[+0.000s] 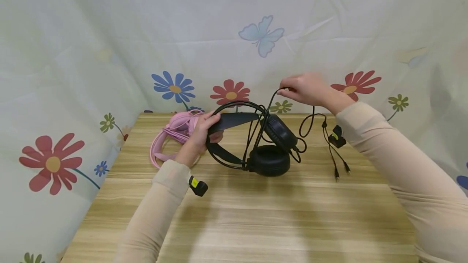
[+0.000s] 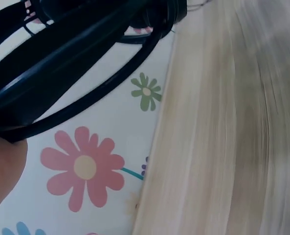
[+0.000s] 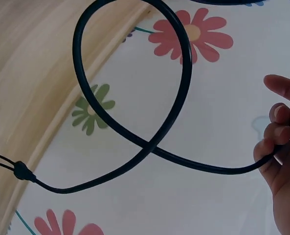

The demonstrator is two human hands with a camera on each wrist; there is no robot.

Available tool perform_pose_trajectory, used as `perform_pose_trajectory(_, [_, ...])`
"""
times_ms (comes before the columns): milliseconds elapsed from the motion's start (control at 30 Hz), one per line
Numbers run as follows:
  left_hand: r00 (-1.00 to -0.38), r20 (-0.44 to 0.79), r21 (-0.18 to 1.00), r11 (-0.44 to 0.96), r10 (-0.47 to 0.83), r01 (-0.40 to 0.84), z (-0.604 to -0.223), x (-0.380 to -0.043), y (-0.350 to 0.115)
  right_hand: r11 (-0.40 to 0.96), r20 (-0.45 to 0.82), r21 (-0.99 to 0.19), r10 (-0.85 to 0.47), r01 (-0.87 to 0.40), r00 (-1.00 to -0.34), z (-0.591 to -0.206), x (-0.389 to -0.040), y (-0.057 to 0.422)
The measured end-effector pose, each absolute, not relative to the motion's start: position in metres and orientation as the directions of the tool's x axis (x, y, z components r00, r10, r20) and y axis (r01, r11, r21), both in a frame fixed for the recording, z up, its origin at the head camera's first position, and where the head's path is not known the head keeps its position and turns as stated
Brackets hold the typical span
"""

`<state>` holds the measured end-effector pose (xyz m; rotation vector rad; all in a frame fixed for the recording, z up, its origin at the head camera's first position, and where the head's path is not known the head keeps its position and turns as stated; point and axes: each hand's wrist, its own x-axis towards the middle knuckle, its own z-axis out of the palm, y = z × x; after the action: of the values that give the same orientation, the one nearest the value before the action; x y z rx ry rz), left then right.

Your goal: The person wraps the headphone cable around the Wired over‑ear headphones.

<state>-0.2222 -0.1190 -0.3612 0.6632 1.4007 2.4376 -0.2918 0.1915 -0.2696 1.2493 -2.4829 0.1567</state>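
Observation:
My left hand [image 1: 200, 134] grips the headband of the black headphones [image 1: 271, 161], holding them tilted above the table with both ear cups pointing right. Several strands of the black cable [image 1: 272, 100] wrap around the headband and the ear cups. Higher and to the right, my right hand [image 1: 305, 88] pinches that cable between curled fingers. From there the cable hangs in a loop, clearly seen in the right wrist view, down to a splitter [image 3: 22, 170] and two thin ends with plugs [image 1: 336, 173]. In the left wrist view the dark headband [image 2: 61, 63] crosses the upper left.
Behind my left hand, pink headphones [image 1: 157, 149] with a bundled pink cable lie on the wooden table [image 1: 252, 222]. A flower-printed white curtain [image 1: 204, 23] hangs behind the table and along its sides. Each wrist wears a small black camera [image 1: 199, 187].

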Motion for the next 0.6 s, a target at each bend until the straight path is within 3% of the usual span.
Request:
perform_pose_trajectory(333, [-0.749,0.335,0.71,-0.676,0.572,-0.199,-0.371,-0.222,-0.118,0.626,0.257,-0.223,-0.702,-0.747,-0.664,-0.308,-0.289,0.182])
perform_pose_trajectory(600, [-0.737,0.309,0.675,-0.684,0.601,-0.275,-0.378,-0.217,-0.114,0.585,0.259,-0.402,-0.665,-0.705,-0.7,-0.339,-0.283,0.178])
